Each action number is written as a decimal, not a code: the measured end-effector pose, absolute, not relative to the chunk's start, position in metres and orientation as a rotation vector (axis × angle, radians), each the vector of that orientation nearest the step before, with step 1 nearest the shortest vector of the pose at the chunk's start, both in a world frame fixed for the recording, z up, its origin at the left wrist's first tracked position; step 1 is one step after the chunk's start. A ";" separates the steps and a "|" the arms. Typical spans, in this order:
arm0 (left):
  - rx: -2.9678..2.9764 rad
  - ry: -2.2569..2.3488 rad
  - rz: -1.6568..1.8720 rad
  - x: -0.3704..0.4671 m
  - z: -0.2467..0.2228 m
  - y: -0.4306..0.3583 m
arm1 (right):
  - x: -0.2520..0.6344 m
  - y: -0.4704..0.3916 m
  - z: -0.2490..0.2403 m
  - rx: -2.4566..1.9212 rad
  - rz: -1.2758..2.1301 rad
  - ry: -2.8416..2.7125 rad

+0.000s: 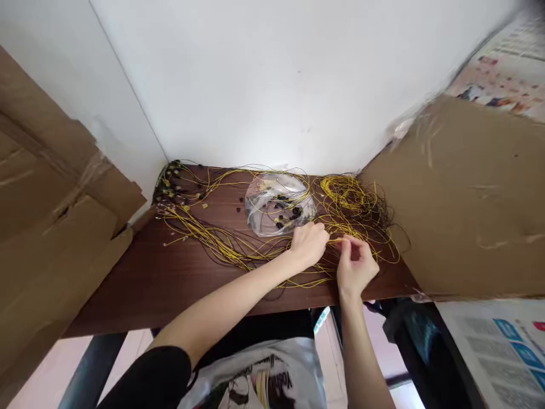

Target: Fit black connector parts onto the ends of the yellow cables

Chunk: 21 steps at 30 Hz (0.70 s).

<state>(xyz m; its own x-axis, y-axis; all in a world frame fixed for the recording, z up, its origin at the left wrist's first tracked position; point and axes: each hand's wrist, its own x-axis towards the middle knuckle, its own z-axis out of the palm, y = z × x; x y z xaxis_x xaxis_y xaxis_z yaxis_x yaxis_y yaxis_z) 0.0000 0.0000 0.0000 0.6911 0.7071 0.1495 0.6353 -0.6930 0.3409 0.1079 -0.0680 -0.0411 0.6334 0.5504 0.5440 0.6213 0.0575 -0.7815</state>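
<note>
Yellow and black wires (225,243) lie in a long loose bundle across the dark brown table. Just in front of the plastic bag, my left hand (310,243) is closed around yellow wire. My right hand (356,262) pinches a yellow wire between thumb and fingertips, a short stretch of it running between the two hands. A clear plastic bag (255,218) with small black and yellow pieces in it sits behind my left hand. Beyond my right hand is a tangled coil of yellow wire (347,192). The exact strands within my left hand are hidden.
Small black and yellow connectors (172,182) are heaped at the far left corner. Cardboard panels (51,227) stand on the left, and another cardboard panel (468,199) on the right. A white wall (272,85) closes off the back. Printed fabric (264,375) covers my lap.
</note>
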 end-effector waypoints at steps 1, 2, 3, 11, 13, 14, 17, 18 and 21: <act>2.637 1.068 0.395 -0.001 -0.001 0.001 | 0.107 -0.068 -0.040 -1.577 -0.032 -0.964; 2.628 1.064 0.397 -0.002 -0.001 0.002 | 0.107 -0.067 -0.040 -1.556 0.007 -0.939; 2.614 1.058 0.400 -0.003 -0.001 0.003 | 0.106 -0.067 -0.039 -1.533 0.044 -0.919; 2.335 0.903 0.427 -0.019 0.013 0.015 | 0.104 -0.068 -0.031 -1.366 0.229 -0.889; 2.265 0.831 0.439 -0.031 0.023 0.019 | 0.103 -0.068 -0.031 -1.320 0.246 -0.863; 2.233 0.803 0.474 -0.038 0.028 0.022 | 0.103 -0.069 -0.030 -1.285 0.269 -0.841; 2.145 0.687 0.471 -0.062 0.045 0.028 | 0.103 -0.072 -0.026 -1.143 0.409 -0.748; 2.118 0.654 0.458 -0.070 0.051 0.030 | 0.104 -0.074 -0.022 -1.088 0.471 -0.719; 2.044 0.580 0.507 -0.094 0.066 0.033 | 0.112 -0.082 -0.009 -0.912 0.656 -0.649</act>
